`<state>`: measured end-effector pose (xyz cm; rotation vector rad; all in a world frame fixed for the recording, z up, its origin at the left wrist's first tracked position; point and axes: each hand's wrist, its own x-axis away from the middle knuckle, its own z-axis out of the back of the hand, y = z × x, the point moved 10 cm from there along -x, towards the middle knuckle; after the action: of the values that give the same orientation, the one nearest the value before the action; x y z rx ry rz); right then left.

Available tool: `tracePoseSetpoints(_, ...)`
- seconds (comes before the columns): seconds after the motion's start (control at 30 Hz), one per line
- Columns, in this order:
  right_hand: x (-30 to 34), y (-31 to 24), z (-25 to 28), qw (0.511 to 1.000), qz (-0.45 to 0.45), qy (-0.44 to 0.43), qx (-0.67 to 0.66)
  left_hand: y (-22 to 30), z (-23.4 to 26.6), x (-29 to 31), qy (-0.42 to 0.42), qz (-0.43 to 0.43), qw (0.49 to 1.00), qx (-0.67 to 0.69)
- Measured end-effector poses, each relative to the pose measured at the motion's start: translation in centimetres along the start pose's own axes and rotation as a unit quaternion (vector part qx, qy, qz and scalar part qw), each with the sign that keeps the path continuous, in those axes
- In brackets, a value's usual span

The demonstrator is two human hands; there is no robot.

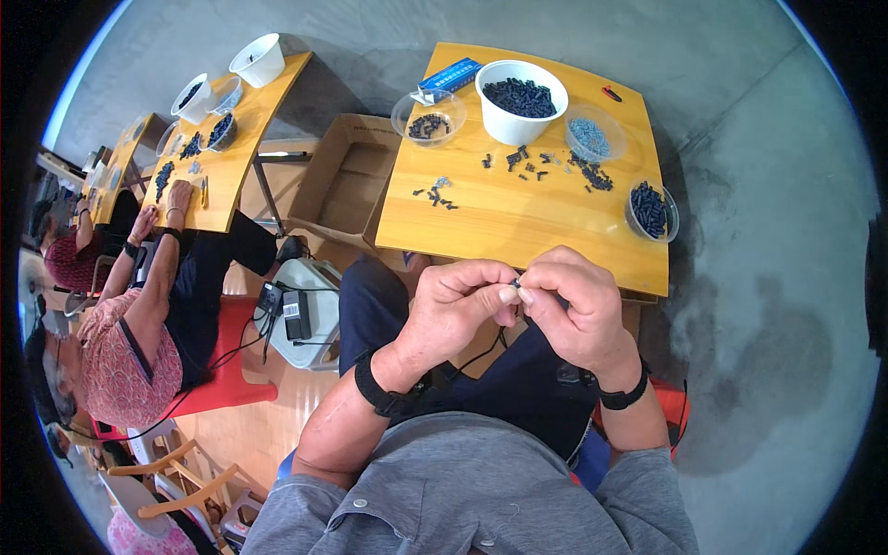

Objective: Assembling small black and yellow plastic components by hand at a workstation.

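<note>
My left hand (458, 303) and my right hand (575, 303) meet in front of the table's near edge, above my lap. Both are closed, thumbs and forefingers pinching a small black part (516, 283) between them. Most of that part is hidden by the fingertips, so its exact kind does not show. Nearest on the table lie loose small black pieces (435, 197) with a few silvery bits. Farther right is a pile of black pieces (592, 174). A transparent tub of black cylindrical pieces (649, 211) stands at the right edge.
On the yellow wooden table (481, 222) stand a white bucket of black pieces (520, 97), a tub of small bluish metal parts (589, 137), a shallow tub (427, 127) and a blue box (450, 76). A cardboard box (344, 180) sits left. Another person (139, 342) works at a neighbouring table.
</note>
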<state>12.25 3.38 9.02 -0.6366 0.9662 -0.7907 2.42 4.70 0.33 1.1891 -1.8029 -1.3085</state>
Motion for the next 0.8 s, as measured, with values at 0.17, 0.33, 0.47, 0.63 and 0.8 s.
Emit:
tracePoseSetpoints(0.17, -0.2, 0.0, -0.2, 1.0, 0.003, -0.02, 0.012, -0.2, -0.1, -0.2, 0.0, 0.01, 1.0, 0.014)
tracePoseSetpoints(0.33, 0.4, 1.6, -1.3, 0.999, -0.025, -0.015, -0.016, -1.4, 0.7, -0.1, 0.022, 0.036, 0.999, -0.013)
tracePoseSetpoints(0.47, 1.7, 4.1, -2.2, 0.996, -0.078, -0.024, -0.045, -3.2, 1.2, 0.0, 0.021, 0.062, 0.997, -0.032)
tracePoseSetpoints(0.63, 3.0, 13.7, -2.6, 0.921, -0.339, -0.062, -0.182, -3.9, 1.1, -0.6, 0.023, 0.091, 0.995, 0.018)
tracePoseSetpoints(0.8, 2.5, 27.0, 1.9, 0.955, -0.277, 0.06, 0.09, -4.9, 1.7, -1.0, 0.036, 0.101, 0.994, 0.032)
